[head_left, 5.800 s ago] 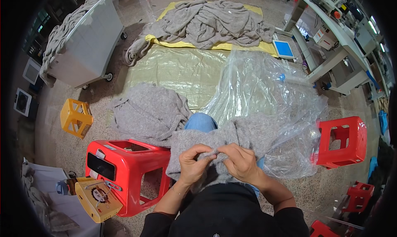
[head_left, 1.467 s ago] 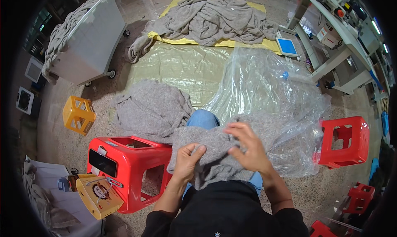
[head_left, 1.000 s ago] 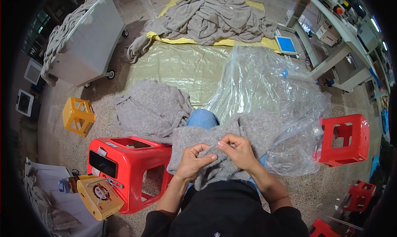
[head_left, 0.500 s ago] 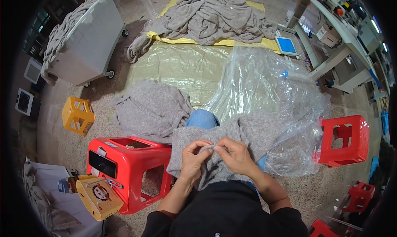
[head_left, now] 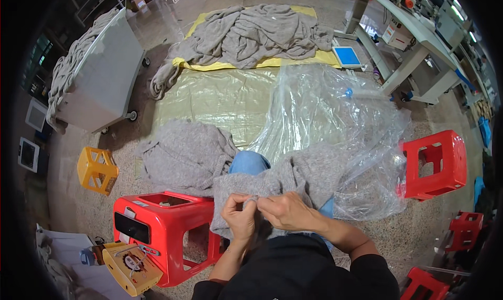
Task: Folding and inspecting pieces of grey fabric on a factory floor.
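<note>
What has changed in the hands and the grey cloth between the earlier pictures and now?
About 1.5 s ago the right hand was raised higher over the grey cloth on the lap. It has since come down and back to the left hand. Now both hands pinch the cloth's near edge close together. The red stool, the clear plastic bag and the grey pile stayed as they were.

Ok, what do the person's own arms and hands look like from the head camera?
Both hands are bare, no gloves, rings or watch visible: left hand, right hand. Dark, near-black sleeves are pushed up toward the elbows, leaving the forearms uncovered. No markings show.
</note>
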`<control>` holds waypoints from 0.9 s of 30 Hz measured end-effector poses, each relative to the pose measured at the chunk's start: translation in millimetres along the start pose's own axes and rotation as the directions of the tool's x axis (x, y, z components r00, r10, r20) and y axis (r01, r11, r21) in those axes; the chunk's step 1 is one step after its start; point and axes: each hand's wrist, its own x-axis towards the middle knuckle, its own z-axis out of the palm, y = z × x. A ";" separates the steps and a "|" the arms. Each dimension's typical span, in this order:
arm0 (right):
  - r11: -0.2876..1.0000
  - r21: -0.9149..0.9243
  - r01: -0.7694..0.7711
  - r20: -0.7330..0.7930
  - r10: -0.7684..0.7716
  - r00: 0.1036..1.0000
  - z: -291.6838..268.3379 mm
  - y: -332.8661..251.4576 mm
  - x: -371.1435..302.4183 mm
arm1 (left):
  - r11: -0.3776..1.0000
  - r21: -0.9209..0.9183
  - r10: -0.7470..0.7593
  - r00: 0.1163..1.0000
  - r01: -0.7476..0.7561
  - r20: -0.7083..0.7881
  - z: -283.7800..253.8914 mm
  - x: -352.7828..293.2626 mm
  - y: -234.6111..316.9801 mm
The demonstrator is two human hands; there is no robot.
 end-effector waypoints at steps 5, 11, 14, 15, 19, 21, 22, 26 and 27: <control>0.989 0.139 -0.054 -0.024 0.058 0.998 -11.1 0.9 -7.1 | 0.994 0.009 -0.112 0.993 0.112 0.026 -4.9 14.5 0.0; 0.933 0.040 -0.358 -0.098 0.360 0.928 -62.5 38.0 -36.6 | 0.820 -0.327 -0.414 0.881 0.470 0.227 -50.9 39.6 26.7; 0.918 -0.076 -0.390 -0.134 0.378 0.916 -61.9 54.3 -50.6 | 0.750 -0.413 -0.414 0.853 0.517 0.317 -54.4 37.4 32.2; 0.934 -0.063 -0.352 -0.147 0.340 0.929 -57.9 57.0 -53.2 | 0.721 -0.450 -0.410 0.848 0.527 0.336 -52.6 36.1 33.4; 0.901 0.150 -0.407 -0.353 0.433 0.829 -43.9 52.9 -57.4 | 0.545 -0.586 -0.479 0.796 0.600 0.370 -42.7 30.5 38.0; 0.884 0.268 -0.384 -0.370 0.462 0.806 -42.6 45.9 -53.5 | 0.550 -0.602 -0.400 0.815 0.580 0.420 -40.2 28.8 40.5; 0.855 0.413 -0.313 -0.438 0.488 0.755 -44.1 41.7 -51.1 | 0.579 -0.579 -0.401 0.819 0.574 0.411 -38.9 27.3 41.4; 0.826 0.530 -0.195 -0.408 0.449 0.795 -53.0 21.8 -39.0 | 0.641 -0.474 -0.462 0.797 0.603 0.389 -27.6 20.7 40.8; 0.859 0.500 -0.109 -0.422 0.352 0.836 -55.0 15.3 -37.2 | 0.681 -0.445 -0.470 0.813 0.581 0.343 -22.3 17.6 40.1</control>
